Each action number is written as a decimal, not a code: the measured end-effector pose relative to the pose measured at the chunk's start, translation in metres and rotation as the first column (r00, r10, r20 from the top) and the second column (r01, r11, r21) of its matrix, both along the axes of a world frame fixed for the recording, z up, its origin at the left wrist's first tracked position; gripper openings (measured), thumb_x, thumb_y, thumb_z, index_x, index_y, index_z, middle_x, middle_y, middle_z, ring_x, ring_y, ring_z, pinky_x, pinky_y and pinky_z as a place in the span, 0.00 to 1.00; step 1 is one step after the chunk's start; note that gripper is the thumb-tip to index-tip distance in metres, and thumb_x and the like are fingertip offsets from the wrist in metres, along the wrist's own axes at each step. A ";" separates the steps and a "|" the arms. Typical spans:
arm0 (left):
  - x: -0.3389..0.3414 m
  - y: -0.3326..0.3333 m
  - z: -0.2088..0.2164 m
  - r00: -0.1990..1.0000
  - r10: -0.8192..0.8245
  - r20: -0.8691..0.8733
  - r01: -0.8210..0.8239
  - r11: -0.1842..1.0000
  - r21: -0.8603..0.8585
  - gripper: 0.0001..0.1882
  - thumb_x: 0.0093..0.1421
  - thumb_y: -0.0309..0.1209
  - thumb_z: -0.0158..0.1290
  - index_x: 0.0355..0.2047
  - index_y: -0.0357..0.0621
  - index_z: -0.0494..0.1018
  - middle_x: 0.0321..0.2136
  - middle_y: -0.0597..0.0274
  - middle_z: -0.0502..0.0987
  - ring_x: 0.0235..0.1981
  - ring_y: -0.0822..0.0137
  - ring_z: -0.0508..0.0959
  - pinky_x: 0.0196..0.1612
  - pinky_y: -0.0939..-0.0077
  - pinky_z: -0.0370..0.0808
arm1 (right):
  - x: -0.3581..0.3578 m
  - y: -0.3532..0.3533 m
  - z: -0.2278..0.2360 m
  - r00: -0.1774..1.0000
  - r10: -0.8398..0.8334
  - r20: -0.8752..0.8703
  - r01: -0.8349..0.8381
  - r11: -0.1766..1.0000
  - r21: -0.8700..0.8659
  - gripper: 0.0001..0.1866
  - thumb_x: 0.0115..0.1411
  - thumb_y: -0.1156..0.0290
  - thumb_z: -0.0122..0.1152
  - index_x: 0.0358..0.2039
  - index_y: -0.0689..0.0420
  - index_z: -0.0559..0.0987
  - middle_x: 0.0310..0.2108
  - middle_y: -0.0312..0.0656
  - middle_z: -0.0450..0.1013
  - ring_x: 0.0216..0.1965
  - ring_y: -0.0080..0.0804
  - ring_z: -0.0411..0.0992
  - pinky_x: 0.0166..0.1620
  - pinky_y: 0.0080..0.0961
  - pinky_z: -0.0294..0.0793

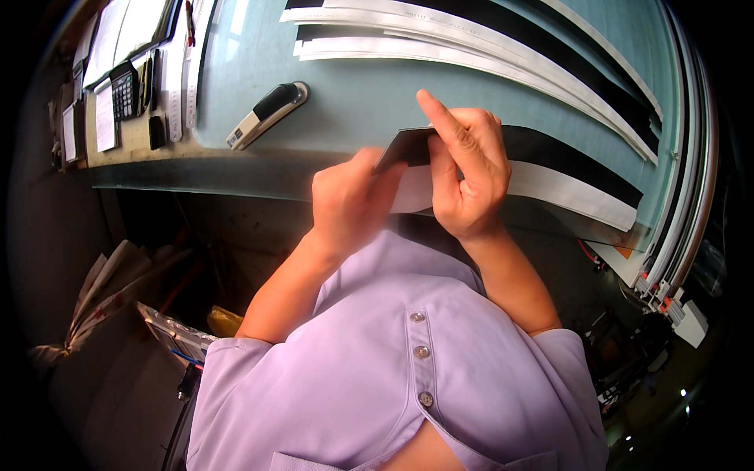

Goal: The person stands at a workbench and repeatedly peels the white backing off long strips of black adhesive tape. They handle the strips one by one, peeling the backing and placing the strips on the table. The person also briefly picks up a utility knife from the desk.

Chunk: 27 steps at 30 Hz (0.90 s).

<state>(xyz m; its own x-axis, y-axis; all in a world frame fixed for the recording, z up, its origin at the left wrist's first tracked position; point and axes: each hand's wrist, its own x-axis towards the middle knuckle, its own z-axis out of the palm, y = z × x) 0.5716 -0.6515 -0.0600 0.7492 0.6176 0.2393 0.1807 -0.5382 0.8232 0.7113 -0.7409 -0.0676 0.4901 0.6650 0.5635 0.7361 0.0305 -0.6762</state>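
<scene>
A long black-and-white strip, paper or thin sheet, runs from my hands to the right along the table's near edge. My left hand is closed on its left end, where a black part folds up; the fingers are slightly blurred. Around the strip just beside it, my right hand is closed, with thumb and bent fingers gripping and the index finger stretched out. Some of the strip is hidden behind the fingers. Beyond my left hand a black-and-cream stapler lies on the table.
Several similar black-and-white strips lie stacked across the far side of the glass-like tabletop. At the far left are a calculator, rulers, papers and a red pen. Metal rails border the right side.
</scene>
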 end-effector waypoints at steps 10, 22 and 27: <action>0.000 0.000 -0.002 1.000 0.003 0.004 -0.003 1.000 -0.013 0.07 0.54 0.21 0.63 0.31 0.39 0.75 0.16 0.56 0.73 0.15 0.59 0.74 0.20 0.70 0.70 | 0.005 0.000 -0.001 0.997 0.037 0.068 -0.037 0.999 -0.002 0.19 0.59 0.83 0.58 0.51 0.60 0.82 0.30 0.39 0.74 0.31 0.35 0.69 0.40 0.30 0.69; 0.000 0.013 -0.022 0.999 -0.005 -0.040 0.002 0.997 -0.074 0.05 0.59 0.23 0.60 0.34 0.37 0.75 0.18 0.52 0.73 0.17 0.57 0.75 0.23 0.70 0.71 | 0.045 0.000 0.003 0.868 0.238 -0.436 -0.374 0.890 -0.260 0.10 0.54 0.82 0.58 0.37 0.61 0.82 0.30 0.41 0.76 0.32 0.35 0.72 0.41 0.29 0.70; 0.009 0.018 -0.063 0.992 0.104 -0.068 -0.123 0.875 -0.468 0.09 0.63 0.26 0.58 0.40 0.33 0.75 0.22 0.54 0.77 0.23 0.72 0.74 0.29 0.75 0.72 | 0.053 0.017 -0.036 0.899 0.168 -0.405 -0.350 0.833 -0.430 0.06 0.58 0.75 0.59 0.33 0.62 0.80 0.27 0.44 0.76 0.33 0.34 0.72 0.42 0.29 0.70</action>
